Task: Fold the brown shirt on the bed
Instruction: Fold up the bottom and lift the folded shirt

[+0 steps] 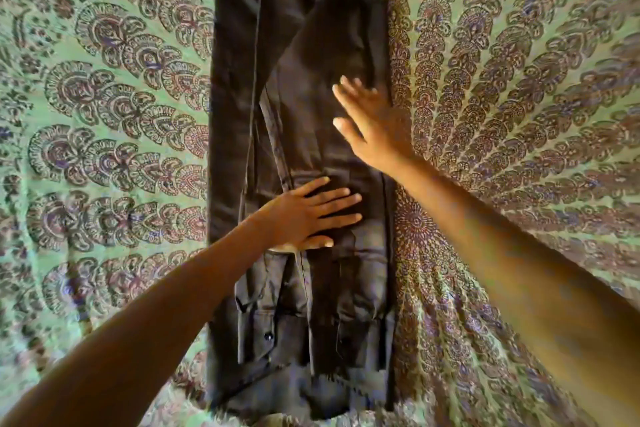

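Both hands are lying released, fingers straight and grasping nothing; the left hand [304,215] is pressing flat, palm down, on the middle of the brown shirt [311,45], its spread fingers pointing toward the shirt's right edge; the right hand [374,125] is reaching farther up the garment, fingers extended and slightly blurred, over the right edge where the cloth is meeting the bed [104,114]; whether its palm is touching the fabric cannot be told. The brown shirt is lying on the bed as a long narrow strip, both sides folded inward, running from the near edge of the view to the far edge; a folded-in sleeve is crossing the strip diagonally in its upper half; a cuffed section with a dark button [267,336] is showing near the lower left. The bed is wearing a green cover printed with a brown and purple mandala pattern; both bare forearms are entering from the bottom corners.
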`<state>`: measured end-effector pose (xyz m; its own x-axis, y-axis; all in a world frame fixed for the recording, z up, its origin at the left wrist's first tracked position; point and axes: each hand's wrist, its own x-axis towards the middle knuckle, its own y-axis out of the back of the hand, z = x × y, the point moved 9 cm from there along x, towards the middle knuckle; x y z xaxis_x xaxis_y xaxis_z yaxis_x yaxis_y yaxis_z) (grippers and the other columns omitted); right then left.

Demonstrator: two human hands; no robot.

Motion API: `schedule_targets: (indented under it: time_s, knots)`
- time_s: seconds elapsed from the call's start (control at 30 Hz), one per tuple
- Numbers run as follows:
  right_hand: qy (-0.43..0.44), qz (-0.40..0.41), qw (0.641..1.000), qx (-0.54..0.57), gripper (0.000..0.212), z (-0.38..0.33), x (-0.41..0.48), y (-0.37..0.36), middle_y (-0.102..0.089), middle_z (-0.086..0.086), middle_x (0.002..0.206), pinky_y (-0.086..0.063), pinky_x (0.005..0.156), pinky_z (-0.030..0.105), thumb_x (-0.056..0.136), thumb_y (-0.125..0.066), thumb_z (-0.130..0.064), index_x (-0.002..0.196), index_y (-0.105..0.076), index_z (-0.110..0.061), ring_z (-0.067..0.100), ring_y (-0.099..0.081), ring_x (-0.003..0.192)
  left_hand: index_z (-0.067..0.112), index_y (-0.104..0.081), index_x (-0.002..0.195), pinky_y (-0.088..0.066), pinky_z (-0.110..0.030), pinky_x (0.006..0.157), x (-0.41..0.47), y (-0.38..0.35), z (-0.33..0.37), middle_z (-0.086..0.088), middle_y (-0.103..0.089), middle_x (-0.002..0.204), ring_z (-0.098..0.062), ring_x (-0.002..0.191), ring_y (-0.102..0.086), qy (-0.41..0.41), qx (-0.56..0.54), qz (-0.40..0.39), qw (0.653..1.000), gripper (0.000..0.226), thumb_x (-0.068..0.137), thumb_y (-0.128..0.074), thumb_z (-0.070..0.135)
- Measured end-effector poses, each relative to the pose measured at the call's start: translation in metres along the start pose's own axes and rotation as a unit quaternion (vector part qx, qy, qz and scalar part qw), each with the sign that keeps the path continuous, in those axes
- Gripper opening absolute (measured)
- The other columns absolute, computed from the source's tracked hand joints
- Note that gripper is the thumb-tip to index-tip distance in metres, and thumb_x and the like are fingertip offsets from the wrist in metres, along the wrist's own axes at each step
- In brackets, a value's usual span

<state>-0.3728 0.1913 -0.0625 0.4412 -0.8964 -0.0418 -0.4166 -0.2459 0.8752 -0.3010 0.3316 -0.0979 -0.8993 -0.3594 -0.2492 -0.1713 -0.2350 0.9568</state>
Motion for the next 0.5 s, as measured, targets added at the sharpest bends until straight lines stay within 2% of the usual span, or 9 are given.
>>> schedule_targets:
  time_s: [0.13, 0.23, 0.4, 0.5]
  knots:
    - [0.032, -0.123, 0.989, -0.073, 0.061, -0.018, -0.073, -0.045, -0.020, 0.008, 0.154, -0.011, 0.115, 0.037, 0.092, -0.021, -0.043, 0.145, -0.026, -0.013, 0.023, -0.019, 0.142, 0.023, -0.027, 0.145, -0.015, -0.046, 0.112, -0.004, 0.001, 0.011, -0.004, -0.038, 0.148, -0.023, 0.137, -0.035, 0.018, 0.019, -0.008, 1.000, 0.056, 0.095, -0.022, 0.048]
    - [0.019, -0.140, 0.982, -0.124, 0.064, -0.011, -0.072, -0.049, -0.013, 0.005, 0.156, -0.004, 0.115, 0.034, 0.091, -0.015, -0.046, 0.148, -0.017, -0.017, 0.021, -0.013, 0.144, 0.020, -0.027, 0.145, -0.012, -0.045, 0.114, -0.017, -0.007, 0.049, -0.005, -0.033, 0.151, -0.022, 0.139, -0.032, 0.010, -0.004, 0.000, 1.000, 0.058, 0.095, -0.024, 0.049]
    - [0.011, -0.140, 0.976, -0.165, 0.065, -0.013, -0.075, -0.051, -0.011, 0.004, 0.156, -0.003, 0.115, 0.033, 0.090, -0.011, -0.048, 0.148, -0.014, -0.018, 0.020, -0.012, 0.144, 0.018, -0.018, 0.148, -0.003, -0.045, 0.117, -0.072, -0.042, 0.170, -0.002, -0.016, 0.155, -0.017, 0.143, -0.017, -0.050, -0.043, -0.020, 0.998, 0.066, 0.095, -0.028, 0.055]
    - [0.005, -0.140, 0.976, -0.167, 0.060, -0.016, -0.070, -0.047, -0.006, 0.003, 0.157, -0.002, 0.115, 0.034, 0.095, -0.019, -0.046, 0.148, -0.010, -0.020, 0.018, -0.007, 0.145, 0.021, -0.016, 0.149, -0.004, -0.043, 0.118, -0.084, -0.040, 0.197, -0.001, -0.015, 0.156, -0.016, 0.143, -0.015, -0.092, -0.054, -0.021, 0.994, 0.064, 0.096, -0.029, 0.054]
